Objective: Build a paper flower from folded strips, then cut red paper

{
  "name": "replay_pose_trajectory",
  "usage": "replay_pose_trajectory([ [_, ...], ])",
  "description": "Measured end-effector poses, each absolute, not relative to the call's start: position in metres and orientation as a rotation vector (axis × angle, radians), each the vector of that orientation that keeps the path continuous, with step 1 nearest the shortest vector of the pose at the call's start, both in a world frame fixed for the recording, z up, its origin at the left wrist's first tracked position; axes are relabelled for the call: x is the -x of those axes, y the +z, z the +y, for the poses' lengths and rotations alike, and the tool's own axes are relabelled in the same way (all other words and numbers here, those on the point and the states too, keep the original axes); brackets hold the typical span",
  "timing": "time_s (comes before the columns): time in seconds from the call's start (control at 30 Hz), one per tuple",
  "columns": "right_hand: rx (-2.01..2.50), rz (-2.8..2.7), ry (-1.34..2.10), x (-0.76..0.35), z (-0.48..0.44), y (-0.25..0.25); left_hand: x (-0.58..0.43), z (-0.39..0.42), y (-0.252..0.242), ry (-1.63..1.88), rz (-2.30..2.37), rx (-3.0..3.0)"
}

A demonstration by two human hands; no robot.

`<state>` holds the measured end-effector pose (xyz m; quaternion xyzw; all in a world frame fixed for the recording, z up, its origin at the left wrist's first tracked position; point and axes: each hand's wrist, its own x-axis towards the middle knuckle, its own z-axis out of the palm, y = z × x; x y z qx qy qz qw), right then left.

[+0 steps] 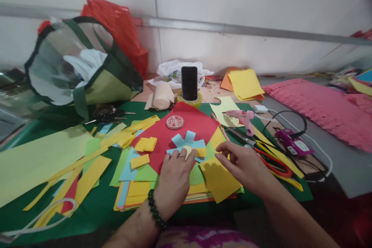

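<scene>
While the left hand (176, 168) lies over the middle of a blue paper flower (189, 138) in the head view, its spread fingers rest on the piece rather than closing round it, and they hide the nearest petals and part of the pale centre (188, 149). The flower sits on the near part of a red sheet (192, 118), one yellow petal (201, 152) on its right; how the petals join beneath cannot be made out.

The person's right hand (242, 166) is loosely bent, thumb and forefinger parted, above the edge of a yellow square (222, 180). Its remaining fingers are tucked out of sight, and whether it touches the square cannot be told. Yellow folded pieces (145, 144) lie left of the flower, with a round patterned disc (174, 122) beyond. The red sheet covers much of a paper stack (139, 190), whose lower layers show only as coloured edges.

To the right, a pink glue gun (240, 115) lies near scissors with red-orange handles (286, 171), partly screened by the right hand and forearm. A phone (189, 83) stands upright at the back, its screen dark. At lower left, a white cable (43, 211) runs out of frame; the bag (116, 79) behind holds crumpled plastic too blurred to identify.
</scene>
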<state>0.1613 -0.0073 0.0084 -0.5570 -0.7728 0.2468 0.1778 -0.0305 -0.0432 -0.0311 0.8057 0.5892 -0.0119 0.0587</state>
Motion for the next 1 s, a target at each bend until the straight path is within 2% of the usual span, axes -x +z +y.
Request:
replay_pose_trajectory([
  [0.3, 1.501, -2.179, 0.77, -0.168, -0.021, 0.002, 0.03, -0.043, -0.028, -0.083, 1.786, -2.417],
  [0.47, 1.632, -2.178, 0.706, -0.16, -0.009, -0.003, 0.031, -0.043, -0.025, -0.128, 1.783, -2.419],
  [0.63, 1.755, -2.183, 0.676, -0.145, 0.004, -0.003, 0.033, -0.045, -0.025, -0.09, 1.769, -2.455],
  [1.0, 1.718, -2.152, 0.797, -0.125, 0.017, -0.017, 0.041, -0.048, -0.042, 0.078, 1.783, -2.536],
])
